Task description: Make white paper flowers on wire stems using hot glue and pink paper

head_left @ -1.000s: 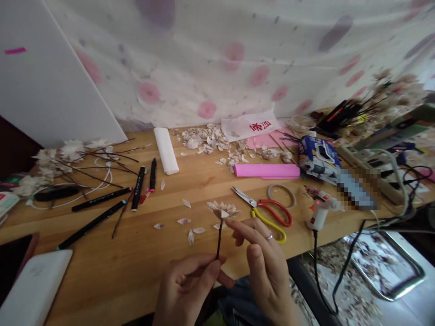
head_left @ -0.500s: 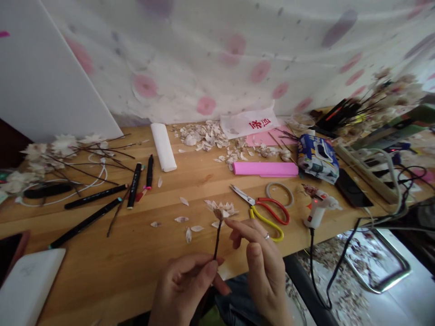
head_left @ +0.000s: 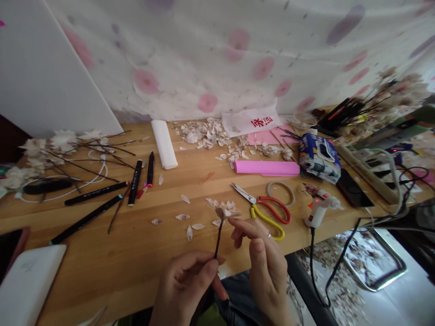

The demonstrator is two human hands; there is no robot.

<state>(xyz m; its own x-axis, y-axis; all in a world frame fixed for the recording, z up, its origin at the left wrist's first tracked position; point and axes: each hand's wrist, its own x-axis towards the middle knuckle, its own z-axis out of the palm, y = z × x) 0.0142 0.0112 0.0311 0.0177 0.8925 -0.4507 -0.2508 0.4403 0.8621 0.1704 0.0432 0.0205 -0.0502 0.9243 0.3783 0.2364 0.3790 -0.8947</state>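
Observation:
My left hand [head_left: 185, 287] pinches a thin dark twig stem [head_left: 218, 239] between thumb and fingers, just above the wooden table's front edge. On top of the twig sits a small flower head of pale, petal-like pieces [head_left: 222, 210]. My right hand [head_left: 267, 271], wearing a ring, is raised next to it, with the forefinger tip right beside the flower's base. That hand holds nothing. Several loose pale petals [head_left: 183, 217] lie on the table [head_left: 102, 253] just left of the flower.
Red-and-yellow-handled scissors [head_left: 261, 208] and a white hot glue gun [head_left: 319, 210] lie to the right. Black markers [head_left: 135, 183] and finished flower twigs [head_left: 64, 145] are on the left. A heap of petals [head_left: 204, 133] and a pink case [head_left: 267, 168] lie at the back.
The view has drifted slightly. The twig now leans a little more to the right, carrying the flower head with it. Both hands stay close around it.

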